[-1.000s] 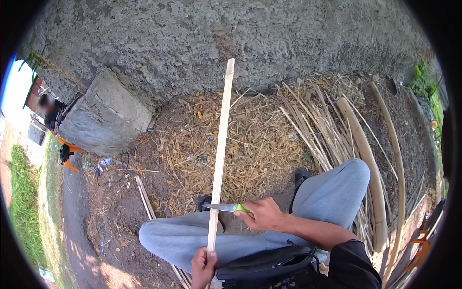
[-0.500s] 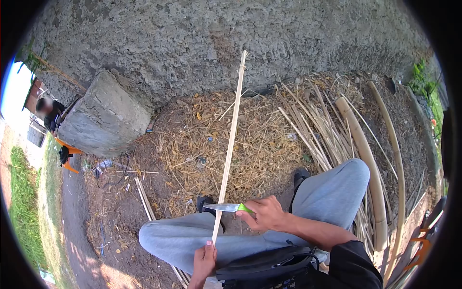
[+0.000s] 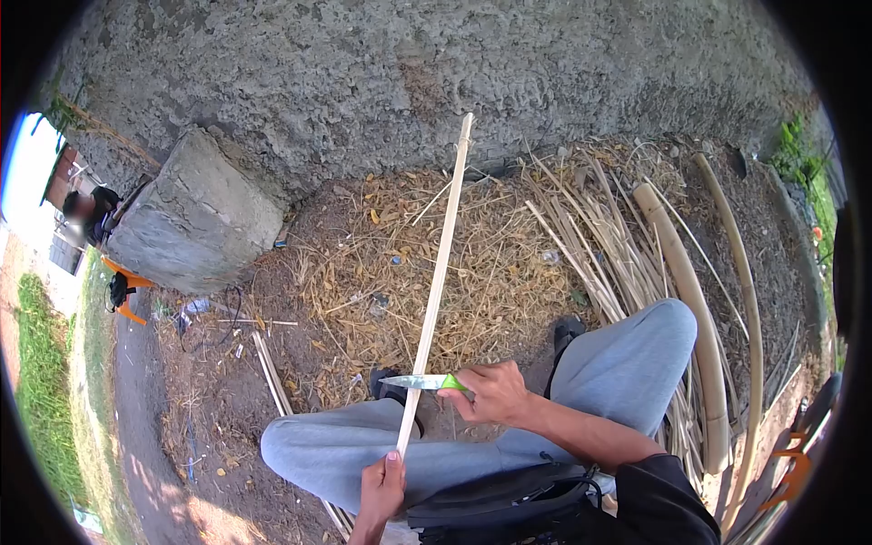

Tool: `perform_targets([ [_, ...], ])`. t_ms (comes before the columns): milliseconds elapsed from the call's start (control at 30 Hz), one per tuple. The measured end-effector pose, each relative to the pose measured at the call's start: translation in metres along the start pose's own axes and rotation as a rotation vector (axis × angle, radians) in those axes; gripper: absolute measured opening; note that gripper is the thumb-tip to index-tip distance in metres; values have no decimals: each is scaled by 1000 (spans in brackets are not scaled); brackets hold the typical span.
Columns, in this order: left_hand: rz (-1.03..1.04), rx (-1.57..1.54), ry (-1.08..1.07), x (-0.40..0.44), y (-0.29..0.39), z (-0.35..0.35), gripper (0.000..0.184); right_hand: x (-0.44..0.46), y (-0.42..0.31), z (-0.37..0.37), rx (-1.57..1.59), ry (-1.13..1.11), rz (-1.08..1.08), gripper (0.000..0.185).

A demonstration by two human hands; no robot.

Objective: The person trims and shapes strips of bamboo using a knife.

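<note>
"Pale yellow, that strip (image 3: 440, 272): where is it lying?"

"It's slanting away from me between my knees (image 3: 674, 316), its far end showing against the rough wall (image 3: 409, 45)."

"What's holding it?"

"My left hand (image 3: 383, 485) is pinching its near end, thumb pressing on top."

"And the right?"

"My right hand (image 3: 492, 392) is gripping a knife (image 3: 434, 381) by its green handle (image 3: 453, 382), and the blade is crossing over the strip just beyond my grey trouser leg (image 3: 336, 454)."

"What's surrounding you?"

"Shavings and dry leaves (image 3: 490, 291) are covering the ground ahead. Thin slats (image 3: 607, 238) are lying in a bundle to the right, with a thick pole (image 3: 683, 263) beside them. Leftward, a concrete block (image 3: 213, 209) is standing near the wall, a person (image 3: 106, 202) showing behind it."
</note>
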State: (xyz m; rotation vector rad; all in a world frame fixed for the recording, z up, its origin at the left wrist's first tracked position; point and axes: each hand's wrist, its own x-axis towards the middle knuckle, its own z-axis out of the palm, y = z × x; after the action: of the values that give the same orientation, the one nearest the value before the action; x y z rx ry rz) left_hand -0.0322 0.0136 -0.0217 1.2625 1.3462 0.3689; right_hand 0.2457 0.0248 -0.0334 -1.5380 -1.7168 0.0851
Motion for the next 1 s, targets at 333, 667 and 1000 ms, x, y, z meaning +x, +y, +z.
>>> perform_targets([
  [333, -79, -18, -81, -5, -6, -10, 52, 18, 52, -9, -95, 65, 307, 38],
  [667, -132, -105, -134, -11, 11, -7, 53, 6, 13, -4, -29, 22, 90, 38],
  [1000, 41, 274, -97, -19, 0, -12, 55, 44, 71, -16, -135, 152, 425, 38],
])
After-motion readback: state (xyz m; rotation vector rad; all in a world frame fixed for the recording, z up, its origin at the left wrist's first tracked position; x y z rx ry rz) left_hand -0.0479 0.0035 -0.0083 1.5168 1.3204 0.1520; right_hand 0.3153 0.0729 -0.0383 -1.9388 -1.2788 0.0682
